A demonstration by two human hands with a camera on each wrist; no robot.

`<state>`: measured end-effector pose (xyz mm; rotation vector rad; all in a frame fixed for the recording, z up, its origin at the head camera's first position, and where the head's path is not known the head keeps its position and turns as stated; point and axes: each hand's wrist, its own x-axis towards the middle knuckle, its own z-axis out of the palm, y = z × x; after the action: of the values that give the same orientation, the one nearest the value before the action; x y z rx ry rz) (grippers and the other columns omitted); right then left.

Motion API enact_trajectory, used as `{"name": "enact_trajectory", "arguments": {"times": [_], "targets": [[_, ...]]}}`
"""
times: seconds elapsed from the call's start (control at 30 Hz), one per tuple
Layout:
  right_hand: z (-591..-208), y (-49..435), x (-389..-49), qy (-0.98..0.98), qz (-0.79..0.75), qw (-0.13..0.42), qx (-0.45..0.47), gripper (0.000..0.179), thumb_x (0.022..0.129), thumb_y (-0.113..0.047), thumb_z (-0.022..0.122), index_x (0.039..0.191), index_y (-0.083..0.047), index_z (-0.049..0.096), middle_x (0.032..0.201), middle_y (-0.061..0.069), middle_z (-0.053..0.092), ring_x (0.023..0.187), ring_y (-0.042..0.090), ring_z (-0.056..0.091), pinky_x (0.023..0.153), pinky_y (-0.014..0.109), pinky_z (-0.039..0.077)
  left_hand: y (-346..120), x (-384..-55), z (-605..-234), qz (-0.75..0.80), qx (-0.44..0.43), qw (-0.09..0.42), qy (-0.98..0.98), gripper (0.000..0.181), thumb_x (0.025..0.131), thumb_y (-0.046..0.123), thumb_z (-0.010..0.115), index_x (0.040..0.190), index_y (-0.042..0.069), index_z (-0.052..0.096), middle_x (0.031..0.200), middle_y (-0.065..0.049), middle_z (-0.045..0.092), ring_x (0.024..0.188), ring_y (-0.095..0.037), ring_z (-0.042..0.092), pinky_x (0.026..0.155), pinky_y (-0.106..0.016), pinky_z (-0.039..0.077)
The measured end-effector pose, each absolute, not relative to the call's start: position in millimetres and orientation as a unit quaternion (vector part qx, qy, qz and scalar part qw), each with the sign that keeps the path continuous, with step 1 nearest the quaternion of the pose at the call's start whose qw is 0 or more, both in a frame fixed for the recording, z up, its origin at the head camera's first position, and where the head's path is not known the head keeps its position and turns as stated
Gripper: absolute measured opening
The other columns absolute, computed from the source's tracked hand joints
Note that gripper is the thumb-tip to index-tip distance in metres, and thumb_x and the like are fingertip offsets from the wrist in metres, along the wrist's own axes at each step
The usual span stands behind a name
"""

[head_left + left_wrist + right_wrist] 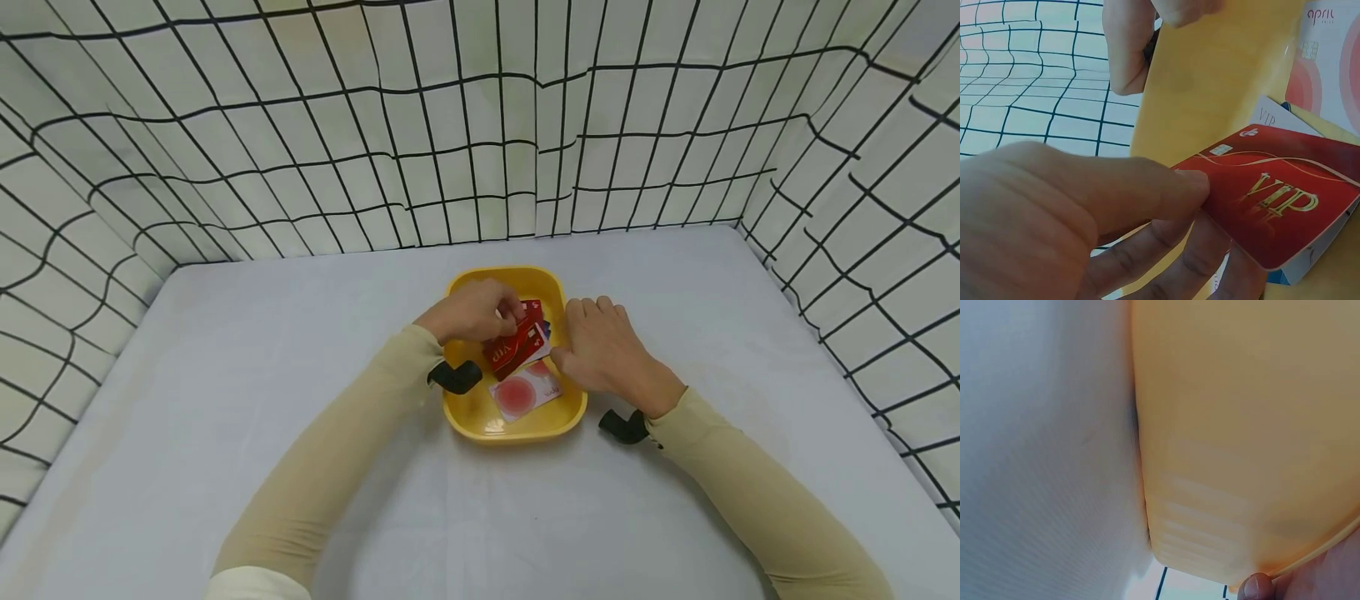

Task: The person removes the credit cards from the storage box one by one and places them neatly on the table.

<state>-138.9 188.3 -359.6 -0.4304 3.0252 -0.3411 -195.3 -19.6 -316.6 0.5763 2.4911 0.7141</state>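
Observation:
My left hand (480,310) pinches a red VIP card (1285,197) between thumb and fingers, over the inside of a yellow plastic basin (468,412). The card has gold lettering and a chip, and is tilted over other cards below it. A white VIP card (1275,115) pokes out from behind it. Beside them on the basin's floor lies a white card with pink circles (525,392), marked "april". My right hand (609,350) grips the basin's right rim, thumb over the edge and fingers along the outer wall.
The basin stands on a table with a white cloth (240,375). A black wire grid (480,143) with white behind it borders the back and sides. Dark curved pieces stick out at the left wrist (459,377) and right wrist (624,427).

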Motion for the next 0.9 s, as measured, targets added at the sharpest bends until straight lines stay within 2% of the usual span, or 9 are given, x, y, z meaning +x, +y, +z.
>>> {"name": "enact_trajectory", "arguments": {"times": [0.3, 0.57, 0.9], "targets": [[-359.1, 188.1, -139.3, 0.984, -0.105, 0.03, -0.143, 0.036, 0.089, -0.033, 0.057, 0.106, -0.002, 0.05, 0.089, 0.011, 0.05, 0.09, 0.029, 0.043, 0.077, 0.038, 0.031, -21.0, -190.6, -312.5, 0.286, 0.216, 0.243, 0.901, 0.032, 0.1, 0.009, 0.058, 0.132, 0.004, 0.063, 0.123, -0.014, 0.068, 0.086, -0.022, 0.069, 0.072, -0.025, 0.063], [-360.0, 187.3, -139.1, 0.984, -0.104, 0.03, -0.145, 0.036, 0.09, -0.034, 0.057, 0.106, -0.002, 0.051, 0.089, 0.011, 0.05, 0.089, 0.029, 0.043, 0.076, 0.037, 0.031, -26.7, -181.0, -314.5, 0.321, 0.231, 0.208, 0.895, 0.027, 0.1, 0.01, 0.061, 0.127, 0.008, 0.063, 0.121, -0.014, 0.068, 0.094, -0.025, 0.07, 0.069, -0.026, 0.064], [-358.4, 186.4, -139.2, 0.984, -0.104, 0.037, -0.142, 0.038, 0.09, -0.034, 0.058, 0.109, -0.001, 0.05, 0.09, 0.011, 0.05, 0.091, 0.029, 0.043, 0.079, 0.038, 0.033, -38.6, -169.0, -315.2, 0.361, 0.217, 0.187, 0.887, 0.023, 0.1, 0.012, 0.063, 0.122, 0.011, 0.061, 0.114, -0.013, 0.068, 0.08, -0.022, 0.068, 0.071, -0.03, 0.064]]}}
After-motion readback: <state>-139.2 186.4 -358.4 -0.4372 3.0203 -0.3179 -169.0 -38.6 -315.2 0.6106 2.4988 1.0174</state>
